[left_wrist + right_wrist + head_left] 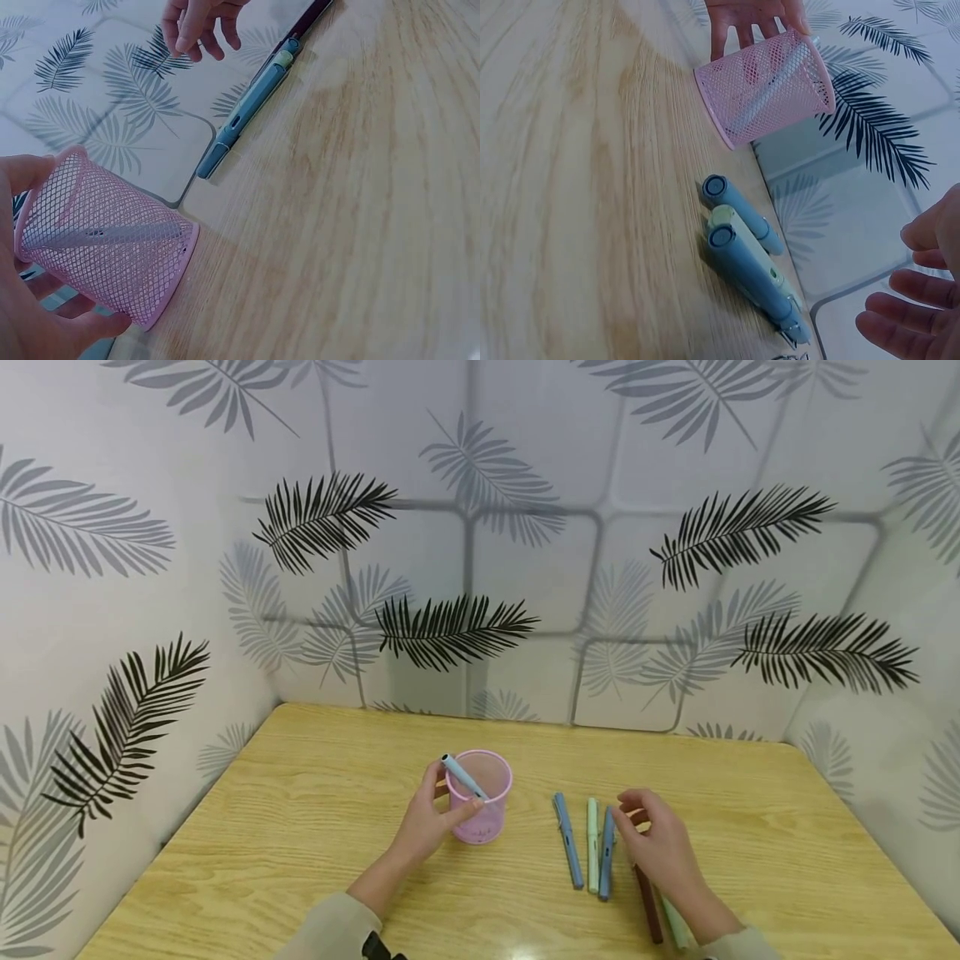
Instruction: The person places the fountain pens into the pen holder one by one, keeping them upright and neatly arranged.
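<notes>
My left hand (425,828) holds a pink mesh pen cup (483,823) that stands upright on the table, thumb and fingers around its near and left sides. Inside the cup leans a light blue pen (461,772), its upper end above the rim. Over the right part of the table hovers my right hand (666,853), fingers loosely bent and nothing between them in the right wrist view. Beside it lie a blue pen (606,860), a light green pen (592,847) and another blue pen (568,842). A dark brown pen (648,906) and a green pen (674,923) lie partly hidden beneath the right hand and wrist.
The wooden table (300,810) backs onto a pale wall (525,677) with a leaf pattern. Similar patterned surfaces rise at the left and right sides. Table surface stretches between the cup and the row of pens.
</notes>
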`<state>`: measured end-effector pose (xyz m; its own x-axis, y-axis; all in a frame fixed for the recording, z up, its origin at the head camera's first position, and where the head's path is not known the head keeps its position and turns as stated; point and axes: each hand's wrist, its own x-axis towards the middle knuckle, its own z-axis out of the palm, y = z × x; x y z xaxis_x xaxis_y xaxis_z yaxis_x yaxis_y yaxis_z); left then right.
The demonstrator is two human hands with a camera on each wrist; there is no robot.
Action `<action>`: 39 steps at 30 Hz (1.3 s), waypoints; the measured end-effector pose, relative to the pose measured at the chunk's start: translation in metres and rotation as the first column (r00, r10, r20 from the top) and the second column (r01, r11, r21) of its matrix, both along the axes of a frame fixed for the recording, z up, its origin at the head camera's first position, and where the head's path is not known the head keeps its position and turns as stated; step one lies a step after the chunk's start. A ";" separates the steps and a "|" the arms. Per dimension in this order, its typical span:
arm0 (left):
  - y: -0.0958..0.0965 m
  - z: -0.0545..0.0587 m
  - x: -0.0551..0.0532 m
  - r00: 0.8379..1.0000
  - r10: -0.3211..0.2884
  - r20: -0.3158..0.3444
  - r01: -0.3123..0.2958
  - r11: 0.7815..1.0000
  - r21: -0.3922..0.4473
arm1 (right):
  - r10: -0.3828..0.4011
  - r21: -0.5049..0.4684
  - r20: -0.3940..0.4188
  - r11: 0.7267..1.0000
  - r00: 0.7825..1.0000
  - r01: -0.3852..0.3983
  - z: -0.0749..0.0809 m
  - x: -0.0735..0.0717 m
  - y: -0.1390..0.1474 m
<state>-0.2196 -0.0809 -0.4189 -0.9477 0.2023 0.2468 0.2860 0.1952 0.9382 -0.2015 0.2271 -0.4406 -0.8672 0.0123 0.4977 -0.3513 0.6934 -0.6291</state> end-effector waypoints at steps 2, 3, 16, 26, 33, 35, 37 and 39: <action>-0.001 -0.002 -0.001 1.000 -0.003 -0.007 0.003 1.000 0.010 | -0.008 0.010 0.009 1.000 1.000 0.008 0.000 0.001 0.003; -0.001 -0.006 -0.004 1.000 -0.003 -0.008 0.003 1.000 0.016 | -0.013 0.015 0.014 1.000 1.000 0.013 0.000 0.002 0.004; -0.002 -0.021 -0.014 1.000 0.012 -0.007 -0.012 1.000 -0.003 | -0.068 0.075 0.087 0.995 0.994 0.061 -0.007 0.009 0.023; -0.001 0.001 0.001 1.000 -0.008 -0.010 0.008 1.000 -0.004 | -0.118 0.137 0.274 0.987 0.954 0.082 -0.002 0.014 0.038; -0.001 -0.008 -0.006 1.000 0.001 -0.005 -0.001 1.000 0.000 | -0.125 0.169 0.415 0.984 0.901 0.058 -0.007 0.016 0.045; -0.002 -0.016 -0.011 1.000 0.006 -0.008 -0.006 1.000 0.003 | -0.128 0.183 0.453 0.982 0.882 0.049 -0.008 0.016 0.046; -0.002 -0.024 -0.016 1.000 0.013 -0.016 -0.013 1.000 0.000 | -0.128 0.196 0.477 0.980 0.869 0.037 -0.009 0.016 0.048; -0.002 -0.031 -0.019 1.000 0.021 -0.023 -0.021 1.000 -0.003 | -0.133 0.209 0.495 0.977 0.859 0.031 -0.010 0.015 0.049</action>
<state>-0.2382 -0.0827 -0.4498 -0.9459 0.1837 0.2675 0.3030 0.2045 0.9308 -0.1860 0.2757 -0.4507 -0.9989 0.0456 -0.0070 0.0417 0.8278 -0.5595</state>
